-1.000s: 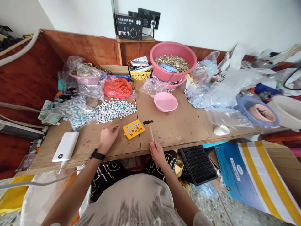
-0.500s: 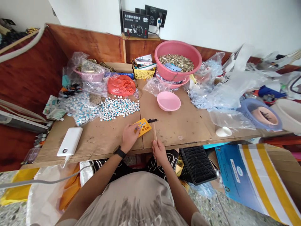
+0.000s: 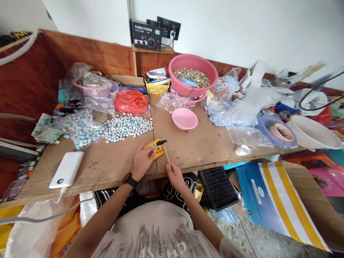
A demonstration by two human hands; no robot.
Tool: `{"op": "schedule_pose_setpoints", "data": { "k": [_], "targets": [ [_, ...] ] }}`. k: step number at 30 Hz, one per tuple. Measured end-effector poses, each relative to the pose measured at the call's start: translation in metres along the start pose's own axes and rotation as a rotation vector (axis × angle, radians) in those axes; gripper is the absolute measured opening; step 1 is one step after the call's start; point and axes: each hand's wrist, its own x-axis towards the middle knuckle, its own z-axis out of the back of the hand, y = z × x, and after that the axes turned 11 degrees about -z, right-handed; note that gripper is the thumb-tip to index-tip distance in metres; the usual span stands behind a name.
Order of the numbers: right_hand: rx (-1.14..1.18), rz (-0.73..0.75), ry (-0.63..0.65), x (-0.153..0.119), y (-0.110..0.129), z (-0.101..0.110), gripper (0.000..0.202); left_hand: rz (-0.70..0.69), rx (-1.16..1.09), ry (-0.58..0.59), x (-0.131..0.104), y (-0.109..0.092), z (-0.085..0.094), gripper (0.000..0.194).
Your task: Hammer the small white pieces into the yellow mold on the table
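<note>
My right hand point(image 3: 175, 176) is closed around the wooden handle of a small hammer point(image 3: 167, 157). The hammer's black head, with a thin pointed end, is over the upper right edge of a flat yellow tray point(image 3: 159, 153). Square slots show in this tray, several with small blue pieces in them. My left hand point(image 3: 142, 161), with a dark watch on the wrist, lies over the tray's left part, its fingers bent and gripping there. Its fingertips hide some slots. Beyond it, many small white-and-blue pieces point(image 3: 126, 127) are spread on the cardboard-covered table point(image 3: 188, 154).
A shallow pink bowl point(image 3: 185, 119) stands behind the hammer. Farther back is a big pink basin point(image 3: 193, 61) of small metal parts. A white power bank point(image 3: 67, 170) lies at left, a red plastic bag point(image 3: 130, 101) behind the pieces, a white cup point(image 3: 242, 150) at right.
The view has turned a little to the right. The hammer's head has come in from beside the yellow tray to over its upper right edge. My left hand stays on the tray.
</note>
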Motion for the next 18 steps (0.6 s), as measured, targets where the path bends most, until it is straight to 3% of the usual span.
{"op": "schedule_pose_setpoints", "data": {
  "k": [3, 9, 14, 16, 18],
  "targets": [
    [-0.165, 0.105, -0.018, -0.003, 0.001, 0.006, 0.048, -0.056, 0.095, 0.099, 0.007, -0.004, 0.005, 0.024],
    [-0.319, 0.09, -0.11, -0.022, -0.002, 0.02, 0.048, -0.099, 0.235, 0.254, 0.024, -0.019, 0.02, 0.021],
    [-0.39, 0.093, -0.077, -0.032, -0.002, 0.03, 0.049, -0.126, 0.275, 0.379, 0.036, -0.025, 0.023, 0.025],
    [-0.384, 0.086, -0.071, -0.033, 0.002, 0.031, 0.049, -0.132, 0.279, 0.384, 0.035, -0.024, 0.024, 0.024],
    [-0.373, 0.084, -0.075, -0.036, 0.008, 0.03, 0.048, -0.148, 0.249, 0.304, 0.026, -0.021, 0.024, 0.024]
  ]
}}
